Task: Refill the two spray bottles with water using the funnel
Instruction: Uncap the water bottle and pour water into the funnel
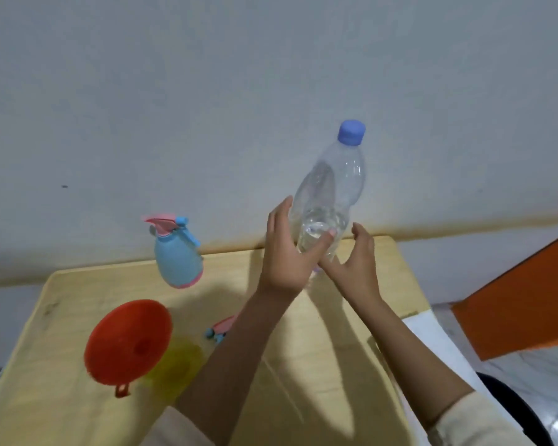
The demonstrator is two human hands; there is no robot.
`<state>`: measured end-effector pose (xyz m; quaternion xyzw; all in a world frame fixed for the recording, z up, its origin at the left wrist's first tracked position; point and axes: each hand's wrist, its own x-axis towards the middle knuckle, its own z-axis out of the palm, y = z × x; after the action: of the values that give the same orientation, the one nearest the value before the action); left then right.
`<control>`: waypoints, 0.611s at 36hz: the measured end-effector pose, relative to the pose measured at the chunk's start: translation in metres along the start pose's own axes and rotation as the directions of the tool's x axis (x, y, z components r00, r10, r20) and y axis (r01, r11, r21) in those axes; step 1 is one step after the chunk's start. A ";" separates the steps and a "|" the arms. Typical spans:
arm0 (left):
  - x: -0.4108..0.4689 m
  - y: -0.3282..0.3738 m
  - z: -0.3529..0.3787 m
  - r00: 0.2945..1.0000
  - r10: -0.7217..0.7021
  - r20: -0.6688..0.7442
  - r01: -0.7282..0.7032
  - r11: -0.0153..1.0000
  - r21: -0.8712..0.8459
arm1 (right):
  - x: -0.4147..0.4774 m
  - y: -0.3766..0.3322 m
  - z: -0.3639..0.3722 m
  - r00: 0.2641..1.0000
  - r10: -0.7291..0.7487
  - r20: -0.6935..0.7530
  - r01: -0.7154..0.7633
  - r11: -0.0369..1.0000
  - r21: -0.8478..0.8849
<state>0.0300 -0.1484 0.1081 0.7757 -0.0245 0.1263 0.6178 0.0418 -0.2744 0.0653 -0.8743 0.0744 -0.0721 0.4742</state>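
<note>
The left hand holds one clear plastic water bottle up in the air, with the thumb curled round its low part. The bottle is smooth and see-through, with one round blue cap on top and some water near the bottom. It leans a little. The right hand is just beside the bottle's bottom with its fingers loose and spread, holding nothing; I cannot tell if it touches the bottle. To the left of the left hand stands one fat, egg-shaped blue spray bottle with a pink and blue top on it. Lower and more to the left of that hand is one round red plastic funnel. It sits on a yellow shape that is too blurry to name. One loose pink and blue spray top lies just beside the left arm. All of these rest on one smooth, pale wooden table.
</note>
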 end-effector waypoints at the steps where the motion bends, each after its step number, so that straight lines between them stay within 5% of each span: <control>1: 0.015 0.003 0.006 1.000 -0.014 0.022 0.014 1.000 -0.003 | 0.011 0.001 0.001 1.000 0.015 0.015 -0.015 1.000 0.021; 11: 0.063 -0.005 0.033 0.986 -0.104 0.128 0.115 0.990 -0.082 | 0.050 0.007 0.012 1.000 0.000 -0.010 0.001 0.991 0.132; 22: -0.007 0.014 0.015 0.978 -0.064 0.198 0.088 0.990 -0.113 | -0.024 0.007 -0.006 0.995 0.016 -0.100 -0.007 0.996 0.087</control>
<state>0.0233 -0.1666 0.1172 0.7458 -0.0623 0.0247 0.6628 0.0171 -0.2785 0.0618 -0.8477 0.1000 -0.1164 0.5078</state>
